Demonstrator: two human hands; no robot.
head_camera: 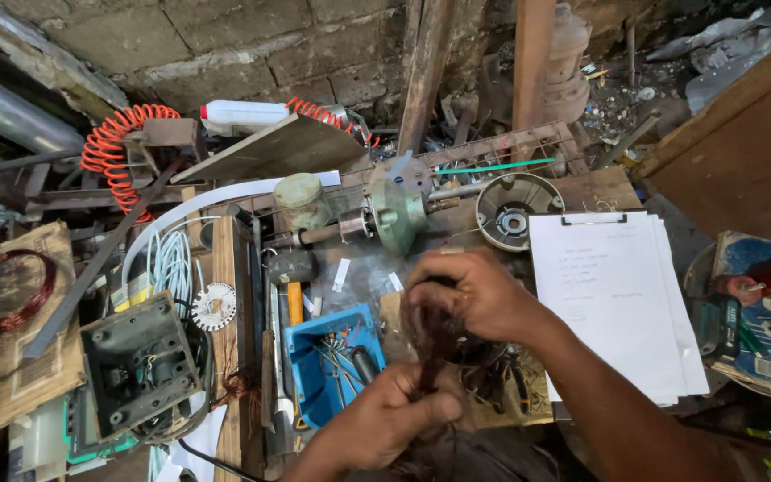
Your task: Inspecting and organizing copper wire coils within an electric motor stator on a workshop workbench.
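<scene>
**Keep the copper bundle tight between both hands**

Your left hand [385, 424] is closed in a fist around the lower part of the dark copper wire bundle [432, 344], low in the middle of the view. Your right hand [475, 295] curls over its upper end, fingers pinched on the strands. The bundle runs roughly upright between them, just right of the blue plastic box [327, 361].

To handle it well, I judge that you should keep the lower grip firm so that the strands do not fan out, and work only with the upper fingers. Pull along the wire, not across it, since thin enamelled copper kinks easily. Mind the pliers [506, 379] that lie under your right wrist; loose ends could snag there.

Labels and packages:
- A clipboard [617, 295] with white sheets bearing faint handwriting lies to the right of your hands.
- Small white paper strips [341, 274] lie on the bench above the blue box.
- A white plastic bottle with a red cap [243, 112] lies at the back, beside the orange coiled hose [118, 152].
- A worn blue printed carton [760, 330] sits at the far right edge.
- Brown cardboard [11, 357] at the left carries a reddish copper wire coil [6, 290].
</scene>
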